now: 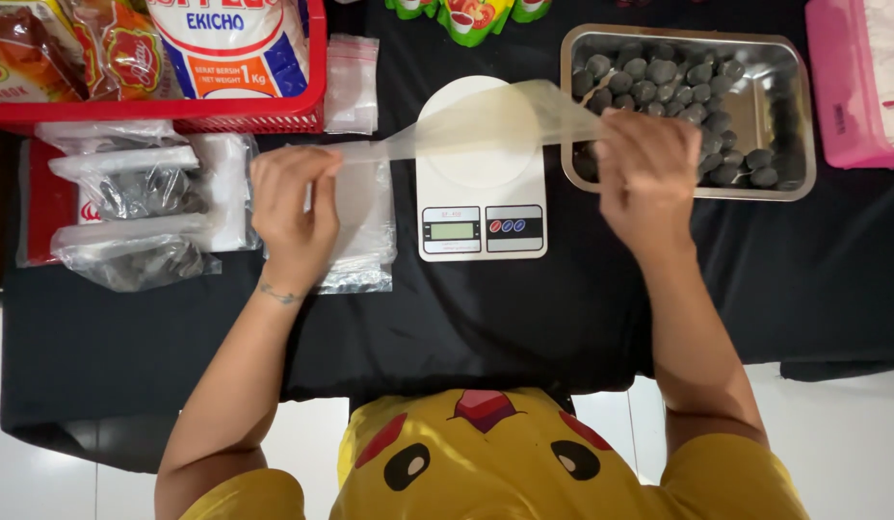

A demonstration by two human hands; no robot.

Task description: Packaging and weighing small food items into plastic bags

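— Grip check: what do your hands hold?

— Both hold one clear plastic bag (466,125). My left hand (291,207) pinches one end and my right hand (649,173) pinches the other, so it stretches above the white scale (481,226).

— Anything in it?

— No, it looks empty. The dark round lumps (659,82) sit in the metal tray (803,116) by my right hand. Filled bags (129,207) lie on the bench (514,318) at my left, and flat empty bags (365,231) under my left hand.
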